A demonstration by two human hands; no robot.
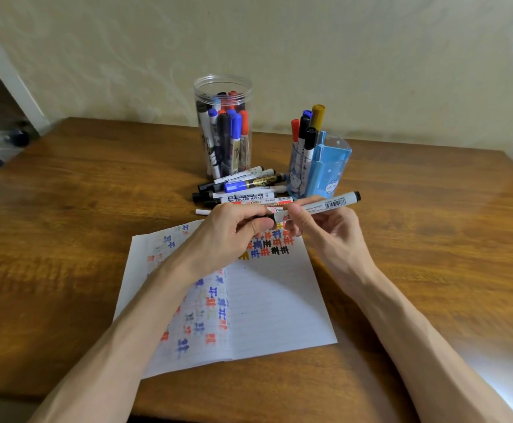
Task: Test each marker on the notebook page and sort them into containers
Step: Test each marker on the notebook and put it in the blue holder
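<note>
Bare forearms cross the notebook, left hand pinching one end, right hand gripping the barrel of a seemingly light, rigid marker.

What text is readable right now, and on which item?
"WHITEBOARD MARKER": on a white marker lying in the pile.
Barcode and small print on the held marker: unreadable.
Label on the black-and-gold marker: too blurred.
On the notebook page: coloured test strokes, no readable words.

Loose markers lie between jar, holder and notebook
</note>
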